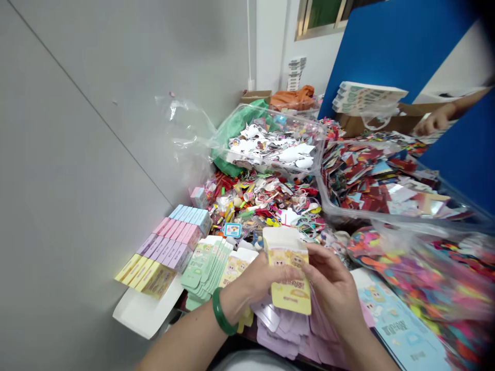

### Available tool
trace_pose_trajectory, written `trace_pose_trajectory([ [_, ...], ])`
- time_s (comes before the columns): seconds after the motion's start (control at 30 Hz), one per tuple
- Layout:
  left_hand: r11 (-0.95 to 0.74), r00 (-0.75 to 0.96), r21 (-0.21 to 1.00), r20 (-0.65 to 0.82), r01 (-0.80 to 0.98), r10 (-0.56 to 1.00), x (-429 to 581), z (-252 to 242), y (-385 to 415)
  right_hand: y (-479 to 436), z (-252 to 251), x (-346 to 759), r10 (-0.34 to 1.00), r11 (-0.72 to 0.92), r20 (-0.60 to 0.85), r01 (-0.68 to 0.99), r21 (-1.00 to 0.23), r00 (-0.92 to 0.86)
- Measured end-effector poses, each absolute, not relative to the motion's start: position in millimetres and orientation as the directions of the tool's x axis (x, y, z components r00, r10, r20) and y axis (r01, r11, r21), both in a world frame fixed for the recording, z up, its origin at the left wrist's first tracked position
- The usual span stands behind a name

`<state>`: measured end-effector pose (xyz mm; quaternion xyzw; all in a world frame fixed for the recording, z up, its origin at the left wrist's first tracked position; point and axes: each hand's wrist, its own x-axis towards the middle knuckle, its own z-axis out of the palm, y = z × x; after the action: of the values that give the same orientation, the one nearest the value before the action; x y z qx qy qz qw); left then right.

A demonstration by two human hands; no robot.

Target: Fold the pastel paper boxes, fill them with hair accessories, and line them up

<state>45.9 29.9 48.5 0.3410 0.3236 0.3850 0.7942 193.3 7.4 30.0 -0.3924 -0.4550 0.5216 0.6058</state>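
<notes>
Between my two hands is a small yellow printed box (291, 268), its white top flap standing up. My left hand (258, 278), with a green bangle at the wrist, is closed on its left side, thumb across the front. The fingers of my right hand (328, 278) grip its right edge and back. Under my hands lie flat purple cartons (284, 335). Just left of them are flat yellow cartons (236, 265) and a fanned pile of flat green cartons (207, 268). Rows of assembled boxes (170, 242) in yellow, purple, pink and blue stand farther left.
Small trinkets (266, 198) are heaped beyond my hands. Behind are clear tubs of white cut-outs (270, 149) and dark red pieces (371, 180). Bagged colourful pieces (425, 278) and flat blue cartons (402, 324) lie right. A grey wall (85, 154) bounds the left. Another person's hand (436, 121) shows at far right.
</notes>
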Motion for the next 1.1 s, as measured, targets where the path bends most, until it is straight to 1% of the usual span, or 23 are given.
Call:
trace_pose_trajectory([
  [0.07,0.43,0.427,0.818,-0.257,-0.382,0.867,50,52,32,8,25,195,0.985,0.167,0.153,-0.252,-0.953,0.074],
  [0.1,0.424,0.417,0.83,-0.263,-0.362,0.87,51,52,32,8,23,196,0.987,0.152,0.134,-0.248,-0.957,0.092],
  [0.17,0.437,0.42,0.848,-0.294,-0.3,0.859,51,50,31,10,22,197,0.994,0.078,0.052,-0.264,-0.961,0.101],
  [0.23,0.405,0.367,0.881,-0.304,-0.242,0.879,49,47,29,12,23,197,0.995,-0.024,-0.051,-0.306,-0.952,0.083],
  [0.3,0.284,0.248,0.934,-0.228,-0.217,0.942,47,45,26,14,24,196,0.99,-0.095,-0.126,-0.362,-0.927,0.064],
  [0.37,0.152,0.154,0.966,-0.121,-0.208,0.981,45,44,24,16,25,194,0.985,-0.12,-0.161,-0.415,-0.902,0.064],
  [0.43,0.105,0.142,0.973,-0.077,-0.205,0.987,43,42,22,16,24,192,0.981,-0.129,-0.179,-0.44,-0.889,0.073],
  [0.53,0.083,0.138,0.978,-0.057,-0.192,0.989,42,38,23,15,19,191,0.978,-0.146,-0.192,-0.401,-0.904,0.077],
  [0.67,0.077,0.079,0.985,-0.065,-0.156,0.995,40,37,28,13,14,191,0.979,-0.189,-0.204,-0.329,-0.925,0.01],
  [0.73,0.092,0.07,0.989,-0.084,-0.119,0.994,38,40,31,13,17,192,0.986,-0.159,-0.165,-0.258,-0.953,0.002],
  [0.77,0.095,0.068,0.99,-0.089,-0.099,0.994,38,42,32,13,20,193,0.992,-0.121,-0.123,-0.201,-0.972,0.0],
  [0.83,0.114,0.095,0.986,-0.103,-0.119,0.99,36,46,32,13,27,194,1.0,-0.016,-0.014,-0.068,-0.998,-0.018],
  [0.9,0.157,0.168,0.957,-0.118,-0.246,0.979,34,47,29,14,35,195,0.997,0.068,0.068,0.02,-0.997,-0.036],
  [0.93,0.201,0.231,0.925,-0.129,-0.322,0.964,33,47,27,14,38,195,0.996,0.083,0.083,0.015,-0.996,-0.022],
  [1.0,0.36,0.422,0.838,-0.175,-0.411,0.89,31,41,21,15,42,195,0.997,0.067,0.065,-0.074,-0.995,0.035],
  [1.07,0.551,0.603,0.74,-0.25,-0.385,0.757,30,32,14,16,42,196,0.997,0.049,0.039,-0.155,-0.987,0.066],
  [1.1,0.618,0.65,0.7,-0.288,-0.359,0.703,30,27,10,16,41,196,0.997,0.061,0.052,-0.153,-0.986,0.059],
])
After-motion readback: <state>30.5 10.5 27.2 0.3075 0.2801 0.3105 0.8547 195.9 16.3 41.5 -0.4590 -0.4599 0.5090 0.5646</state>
